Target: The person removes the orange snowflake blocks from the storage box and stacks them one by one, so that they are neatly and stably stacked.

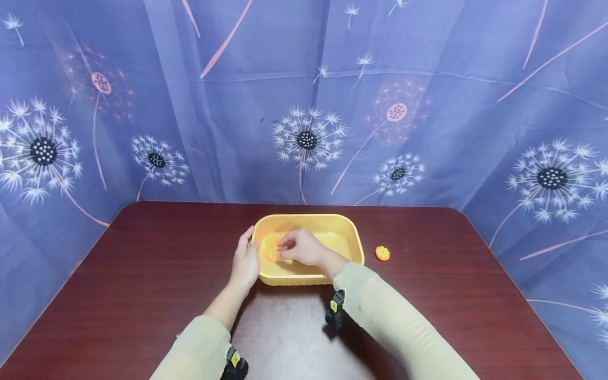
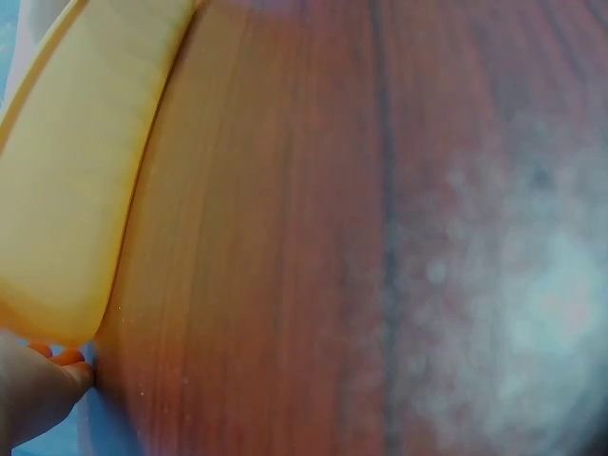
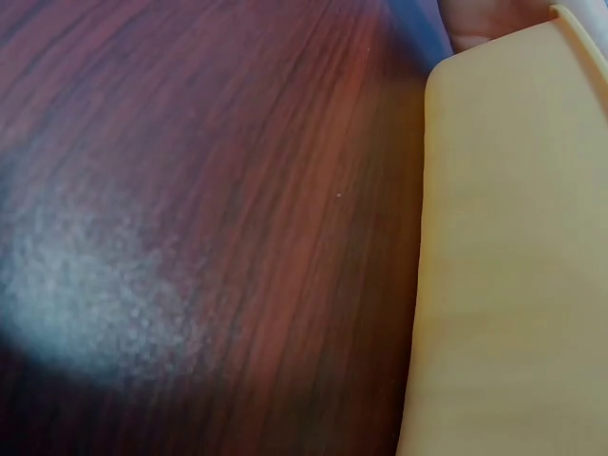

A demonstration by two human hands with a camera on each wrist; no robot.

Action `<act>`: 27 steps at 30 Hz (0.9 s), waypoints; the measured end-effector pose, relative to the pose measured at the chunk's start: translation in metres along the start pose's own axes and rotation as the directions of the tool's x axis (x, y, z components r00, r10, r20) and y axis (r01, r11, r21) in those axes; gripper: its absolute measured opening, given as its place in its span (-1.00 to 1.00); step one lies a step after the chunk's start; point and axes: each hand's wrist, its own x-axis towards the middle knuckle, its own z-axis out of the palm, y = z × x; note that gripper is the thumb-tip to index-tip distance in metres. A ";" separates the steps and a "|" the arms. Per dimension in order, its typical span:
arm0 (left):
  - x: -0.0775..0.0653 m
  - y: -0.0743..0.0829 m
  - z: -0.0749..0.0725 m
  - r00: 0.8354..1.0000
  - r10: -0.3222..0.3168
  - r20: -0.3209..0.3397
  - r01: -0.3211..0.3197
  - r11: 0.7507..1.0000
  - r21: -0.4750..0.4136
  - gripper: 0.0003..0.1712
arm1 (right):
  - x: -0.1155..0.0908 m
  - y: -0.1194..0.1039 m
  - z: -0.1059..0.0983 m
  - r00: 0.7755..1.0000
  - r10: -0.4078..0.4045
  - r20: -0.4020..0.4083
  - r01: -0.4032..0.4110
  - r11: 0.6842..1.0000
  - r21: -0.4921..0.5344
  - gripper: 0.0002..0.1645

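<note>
A yellow rectangular plastic basin (image 1: 332, 220) stands on the table, its near wall filling part of both wrist views. My left hand (image 1: 245, 264) holds its left end, with the thumb by the rim and the other fingers along the outer wall. Several orange, patterned pieces (image 1: 271, 249) lie inside at the left end. Reaching over the near rim, my right hand (image 1: 304, 248) is down in the basin with bent fingers, thumb and fingertips right beside those pieces; I cannot tell whether it pinches one. In the right wrist view the right hand itself is out of sight.
A small round orange-yellow piece with a scalloped edge (image 1: 382, 253) lies on the dark red wooden table (image 1: 446, 295), right of the basin. Behind the table hangs a blue curtain (image 1: 237, 132) with dandelion prints.
</note>
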 end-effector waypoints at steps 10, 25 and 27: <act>0.001 -0.001 -0.001 1.000 0.031 0.000 -0.031 0.998 0.047 -0.45 | 0.005 0.004 0.004 1.000 0.014 0.020 -0.012 0.996 -0.089 -0.67; 0.002 -0.003 0.000 1.000 0.024 0.007 -0.024 0.999 0.031 -0.44 | 0.006 -0.003 0.008 0.998 -0.023 0.055 0.037 0.956 -0.290 -0.70; 0.002 -0.003 -0.001 1.000 0.025 -0.001 -0.025 0.999 0.031 -0.45 | 0.006 -0.004 0.008 0.998 -0.025 0.055 0.039 0.960 -0.276 -0.72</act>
